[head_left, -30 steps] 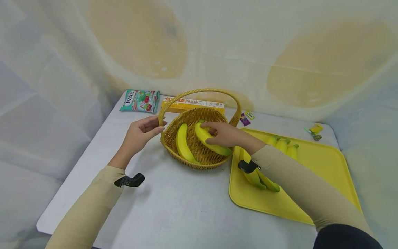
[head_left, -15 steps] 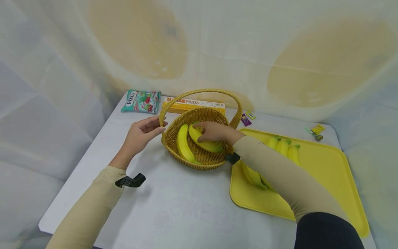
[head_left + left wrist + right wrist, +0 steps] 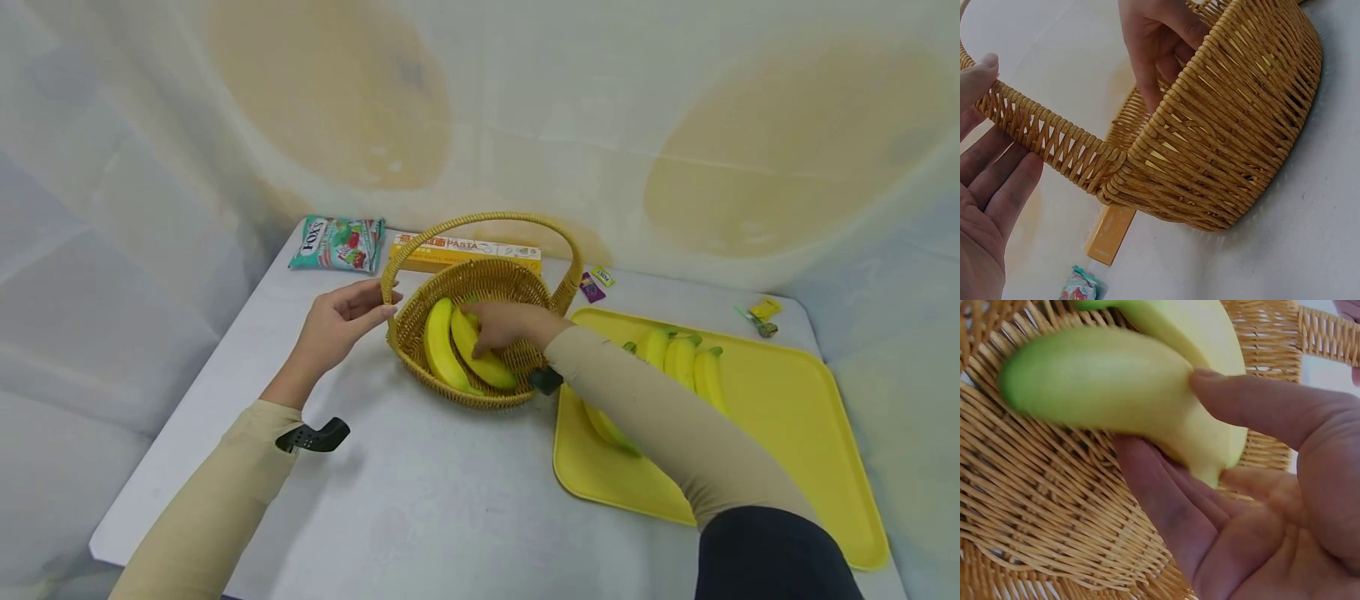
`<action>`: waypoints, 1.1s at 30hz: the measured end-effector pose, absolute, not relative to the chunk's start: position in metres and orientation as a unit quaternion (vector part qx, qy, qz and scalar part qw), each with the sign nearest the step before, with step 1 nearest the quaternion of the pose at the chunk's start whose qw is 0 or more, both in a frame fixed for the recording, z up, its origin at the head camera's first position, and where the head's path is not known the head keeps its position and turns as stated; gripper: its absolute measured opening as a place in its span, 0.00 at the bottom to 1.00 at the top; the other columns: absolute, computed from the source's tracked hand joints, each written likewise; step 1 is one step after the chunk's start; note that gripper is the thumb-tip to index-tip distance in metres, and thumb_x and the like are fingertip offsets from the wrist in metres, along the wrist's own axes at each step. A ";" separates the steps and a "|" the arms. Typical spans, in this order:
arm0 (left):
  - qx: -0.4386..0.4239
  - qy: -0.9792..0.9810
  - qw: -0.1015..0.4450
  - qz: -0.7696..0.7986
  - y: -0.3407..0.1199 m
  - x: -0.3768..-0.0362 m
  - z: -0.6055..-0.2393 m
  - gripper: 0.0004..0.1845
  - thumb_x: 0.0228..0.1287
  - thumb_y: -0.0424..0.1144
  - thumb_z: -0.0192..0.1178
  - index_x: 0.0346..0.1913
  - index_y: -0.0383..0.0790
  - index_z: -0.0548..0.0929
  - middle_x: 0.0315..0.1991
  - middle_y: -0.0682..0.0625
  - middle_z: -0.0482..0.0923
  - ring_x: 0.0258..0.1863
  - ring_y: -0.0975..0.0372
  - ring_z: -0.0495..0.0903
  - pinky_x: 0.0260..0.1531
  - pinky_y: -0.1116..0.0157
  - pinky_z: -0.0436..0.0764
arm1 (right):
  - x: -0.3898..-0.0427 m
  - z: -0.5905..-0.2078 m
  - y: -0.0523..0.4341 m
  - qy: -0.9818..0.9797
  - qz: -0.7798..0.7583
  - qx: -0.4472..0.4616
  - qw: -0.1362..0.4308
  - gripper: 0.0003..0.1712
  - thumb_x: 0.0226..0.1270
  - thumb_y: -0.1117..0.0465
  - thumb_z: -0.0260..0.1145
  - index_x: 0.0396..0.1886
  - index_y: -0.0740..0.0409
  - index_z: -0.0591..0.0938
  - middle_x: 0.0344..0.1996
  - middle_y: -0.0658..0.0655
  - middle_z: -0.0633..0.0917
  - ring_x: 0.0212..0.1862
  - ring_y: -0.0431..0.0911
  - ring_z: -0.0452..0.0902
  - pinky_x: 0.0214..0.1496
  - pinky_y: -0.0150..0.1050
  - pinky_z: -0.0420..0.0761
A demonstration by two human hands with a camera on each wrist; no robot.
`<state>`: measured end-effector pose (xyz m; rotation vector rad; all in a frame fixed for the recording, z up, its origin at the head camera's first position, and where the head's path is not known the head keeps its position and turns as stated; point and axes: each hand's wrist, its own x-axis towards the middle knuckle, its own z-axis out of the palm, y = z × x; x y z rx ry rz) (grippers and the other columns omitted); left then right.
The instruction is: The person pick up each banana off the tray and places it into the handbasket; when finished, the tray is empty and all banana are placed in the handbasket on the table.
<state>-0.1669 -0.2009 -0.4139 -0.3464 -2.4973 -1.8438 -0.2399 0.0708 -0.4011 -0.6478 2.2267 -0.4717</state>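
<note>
The woven wicker basket [image 3: 486,402] stands on the table, its tall handle arching up. My left hand [image 3: 335,327] holds the handle's left side, thumb on one face and fingers on the other, as the left wrist view shows around the handle [image 3: 1054,131]. Inside the basket, my right hand [image 3: 506,325] pinches a yellow banana [image 3: 1104,381] with green tips between thumb and fingers. This banana lies alongside a second banana [image 3: 442,346] at the basket's left, overlapping it in the right wrist view.
A yellow tray [image 3: 787,450] at right bears several bananas [image 3: 680,360], partly hidden by my right sleeve. Behind the basket lie a pasta box [image 3: 465,252] and a teal candy bag [image 3: 337,243]. Small wrappers [image 3: 592,287] lie near the back edge.
My right hand has moved left and slightly down inside the basket, bringing its banana against the other one. The left hand stays on the handle.
</note>
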 end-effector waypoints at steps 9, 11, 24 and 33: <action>-0.115 -0.800 0.008 -0.589 -0.201 -0.168 -0.414 0.25 0.70 0.46 0.67 0.66 0.41 0.80 0.55 0.45 0.85 0.55 0.60 0.84 0.56 0.69 0.81 | -0.240 -0.398 0.070 0.862 -0.205 -0.225 0.404 0.56 0.66 0.64 0.73 0.83 0.56 0.47 0.49 0.58 0.83 0.42 0.48 0.85 0.50 0.42 0.86; -0.114 -0.801 0.009 -0.588 -0.201 -0.168 -0.413 0.25 0.70 0.46 0.67 0.66 0.42 0.80 0.55 0.45 0.85 0.55 0.60 0.84 0.56 0.69 0.81 | -0.239 -0.399 0.070 0.872 -0.186 -0.237 0.385 0.55 0.66 0.62 0.73 0.83 0.56 0.49 0.50 0.59 0.84 0.43 0.47 0.83 0.50 0.40 0.84; -0.124 -0.797 0.014 -0.591 -0.202 -0.168 -0.416 0.25 0.70 0.45 0.66 0.66 0.39 0.80 0.55 0.45 0.85 0.54 0.60 0.84 0.55 0.69 0.81 | -0.229 -0.401 0.085 0.882 -0.190 -0.274 0.332 0.51 0.69 0.57 0.72 0.83 0.51 0.52 0.59 0.61 0.82 0.60 0.51 0.78 0.66 0.47 0.76; -0.111 -0.801 0.010 -0.588 -0.202 -0.168 -0.417 0.26 0.70 0.48 0.67 0.66 0.42 0.80 0.55 0.46 0.85 0.55 0.59 0.84 0.56 0.69 0.81 | -0.208 -0.397 0.120 0.881 -0.240 -0.319 0.252 0.36 0.75 0.56 0.65 0.78 0.53 0.65 0.56 0.60 0.84 0.55 0.51 0.82 0.58 0.47 0.82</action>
